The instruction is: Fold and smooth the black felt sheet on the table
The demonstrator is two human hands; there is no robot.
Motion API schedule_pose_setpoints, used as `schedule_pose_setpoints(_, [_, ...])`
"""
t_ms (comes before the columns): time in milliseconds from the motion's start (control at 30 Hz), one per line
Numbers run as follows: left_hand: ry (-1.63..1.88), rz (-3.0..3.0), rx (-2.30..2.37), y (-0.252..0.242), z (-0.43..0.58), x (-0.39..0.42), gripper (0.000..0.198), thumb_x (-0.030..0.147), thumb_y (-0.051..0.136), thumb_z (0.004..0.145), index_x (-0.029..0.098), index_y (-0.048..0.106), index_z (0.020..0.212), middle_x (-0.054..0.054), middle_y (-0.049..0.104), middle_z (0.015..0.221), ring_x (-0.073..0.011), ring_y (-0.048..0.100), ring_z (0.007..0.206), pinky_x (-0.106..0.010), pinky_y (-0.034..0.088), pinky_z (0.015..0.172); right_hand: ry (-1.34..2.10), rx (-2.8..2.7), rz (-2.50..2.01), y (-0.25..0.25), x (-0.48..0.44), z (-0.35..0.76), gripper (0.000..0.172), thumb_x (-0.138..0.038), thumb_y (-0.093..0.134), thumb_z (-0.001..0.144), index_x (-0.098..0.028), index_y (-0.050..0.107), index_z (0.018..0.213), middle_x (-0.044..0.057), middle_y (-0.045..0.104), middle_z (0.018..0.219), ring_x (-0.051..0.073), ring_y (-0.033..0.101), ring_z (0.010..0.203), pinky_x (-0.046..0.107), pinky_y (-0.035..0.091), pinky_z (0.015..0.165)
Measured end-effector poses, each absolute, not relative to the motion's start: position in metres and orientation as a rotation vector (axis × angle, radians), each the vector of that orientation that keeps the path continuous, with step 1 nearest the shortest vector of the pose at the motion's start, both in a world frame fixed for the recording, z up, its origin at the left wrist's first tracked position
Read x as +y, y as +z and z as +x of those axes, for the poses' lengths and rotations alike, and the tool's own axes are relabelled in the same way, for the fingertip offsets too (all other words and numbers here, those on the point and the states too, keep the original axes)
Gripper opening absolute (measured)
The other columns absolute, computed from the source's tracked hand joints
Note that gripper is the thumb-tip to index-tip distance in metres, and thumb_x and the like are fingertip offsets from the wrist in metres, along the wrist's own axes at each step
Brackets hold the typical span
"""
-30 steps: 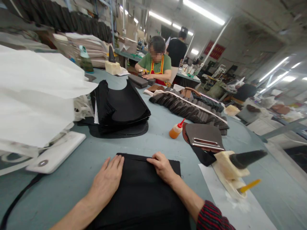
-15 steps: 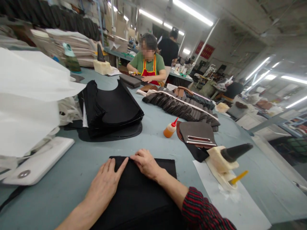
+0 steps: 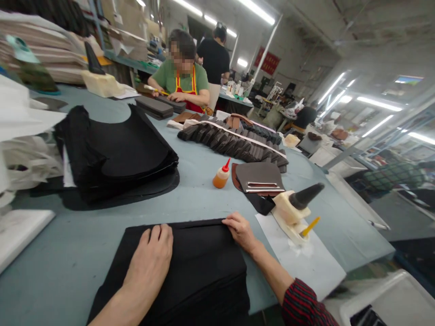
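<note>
A black sheet of fabric (image 3: pixel 200 267) lies flat on the grey-blue table (image 3: pixel 204 199) in front of me, its far edge folded over. My left hand (image 3: pixel 149 262) rests flat on the fabric near that fold, fingers stretched out and together. At the fold's right corner, the fingers of my right hand (image 3: pixel 242 232) press down on the fabric's edge, curled and together. My right forearm wears a red and black striped sleeve.
A stack of black curved pieces (image 3: pixel 115 154) sits at left. An orange glue bottle (image 3: pixel 220 174), a brown piece with metal bar (image 3: pixel 260 179), a glue pot with brush (image 3: pixel 294 208) on white paper (image 3: pixel 306 262), and rows of dark pieces (image 3: pixel 234 142) lie beyond. A person in an apron (image 3: pixel 181 74) works opposite.
My right hand slid right along the folded edge from the middle to the right corner. My left hand stayed flat on the fabric. The view swung to the right.
</note>
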State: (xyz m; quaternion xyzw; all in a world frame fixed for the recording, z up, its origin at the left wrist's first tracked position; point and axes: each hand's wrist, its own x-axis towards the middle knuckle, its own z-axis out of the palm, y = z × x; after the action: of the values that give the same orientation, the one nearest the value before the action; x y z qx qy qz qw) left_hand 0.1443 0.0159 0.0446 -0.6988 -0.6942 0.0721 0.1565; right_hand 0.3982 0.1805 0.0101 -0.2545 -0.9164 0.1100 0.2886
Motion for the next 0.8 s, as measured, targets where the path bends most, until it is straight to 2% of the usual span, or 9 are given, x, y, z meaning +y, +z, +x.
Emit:
schedule_pose_setpoints(67, [0.209,-2.022,-1.952,0.045,0.152,0.019,0.052,-0.003,0.034,0.079,0.003,0.059,0.124,-0.026,0.063,0.109,-0.0296,0.062,0.095,-0.042,0.050,0.082,0.204,-2.503,-0.654,0.009,0.179,0.400,0.028,-0.011,0.043,0.094,-0.018,0.068,0.102,0.008,0.065,0.090,0.017,0.059,0.085,0.031,0.053,0.072])
schedule_pose_setpoints(133, [0.240,-2.025,-1.971,0.047,0.160,0.023,0.058,-0.003,0.032,0.080,0.012,0.053,0.132,-0.021,0.066,0.098,-0.0270,0.063,0.082,-0.040,0.051,0.072,0.139,-2.562,-0.635,0.009,0.178,0.401,0.030,-0.010,0.041,0.094,-0.018,0.067,0.106,0.008,0.065,0.092,0.017,0.058,0.086,0.032,0.053,0.073])
schedule_pose_setpoints(200, [0.257,-2.044,-1.957,0.049,0.167,0.027,0.061,-0.002,0.030,0.082,0.019,0.051,0.135,-0.017,0.067,0.091,-0.0258,0.062,0.077,-0.041,0.050,0.071,0.105,-2.594,-0.626,0.008,0.179,0.403,0.031,-0.009,0.039,0.094,-0.018,0.066,0.109,0.008,0.065,0.094,0.017,0.058,0.086,0.032,0.054,0.074])
schedule_pose_setpoints(333, [0.249,-2.066,-1.851,0.052,0.183,0.034,0.051,-0.003,0.033,0.080,0.004,0.060,0.123,-0.023,0.064,0.111,-0.0283,0.061,0.097,-0.041,0.050,0.084,0.047,-2.621,-0.606,0.003,0.181,0.407,0.031,-0.011,0.038,0.095,-0.017,0.064,0.111,0.008,0.065,0.096,0.018,0.056,0.086,0.032,0.053,0.074])
schedule_pose_setpoints(433, [0.265,-2.080,-1.942,0.057,0.197,0.042,0.056,-0.003,0.032,0.081,0.011,0.054,0.131,-0.020,0.067,0.098,-0.0264,0.063,0.085,-0.039,0.051,0.074,-0.017,-2.660,-0.598,0.004,0.181,0.407,0.030,-0.012,0.038,0.096,-0.015,0.065,0.109,0.009,0.065,0.096,0.018,0.056,0.085,0.032,0.053,0.074])
schedule_pose_setpoints(500, [0.266,-2.124,-1.965,0.061,0.210,0.050,0.054,-0.001,0.032,0.082,0.013,0.058,0.128,-0.018,0.067,0.092,-0.0260,0.063,0.083,-0.042,0.050,0.076,-0.062,-2.701,-0.591,0.007,0.181,0.406,0.030,-0.012,0.037,0.097,-0.015,0.065,0.109,0.010,0.065,0.097,0.018,0.056,0.086,0.033,0.054,0.075])
schedule_pose_setpoints(600, [0.276,-2.122,-2.011,0.065,0.234,0.060,0.047,0.001,0.033,0.083,0.009,0.065,0.118,-0.022,0.066,0.101,-0.0274,0.063,0.091,-0.045,0.049,0.083,-0.115,-2.736,-0.546,0.011,0.178,0.403,0.031,-0.012,0.038,0.097,-0.014,0.065,0.111,0.012,0.066,0.097,0.020,0.059,0.085,0.036,0.055,0.074])
schedule_pose_setpoints(700, [0.281,-2.092,-2.164,0.060,0.250,0.067,0.057,0.004,0.037,0.085,0.026,0.048,0.137,-0.025,0.065,0.113,-0.0320,0.066,0.095,-0.052,0.050,0.080,-0.134,-2.698,-0.499,0.006,0.174,0.407,0.032,-0.011,0.040,0.096,-0.016,0.064,0.116,0.014,0.067,0.102,0.023,0.061,0.091,0.039,0.056,0.077])
schedule_pose_setpoints(800, [0.180,-2.082,-2.195,0.049,0.248,0.069,0.053,0.008,0.042,0.085,0.022,0.048,0.137,-0.025,0.063,0.117,-0.0338,0.063,0.106,-0.056,0.048,0.087,-0.155,-2.597,-0.484,-0.005,0.177,0.423,0.037,-0.010,0.038,0.095,-0.019,0.061,0.122,0.014,0.066,0.108,0.025,0.060,0.103,0.043,0.056,0.082])
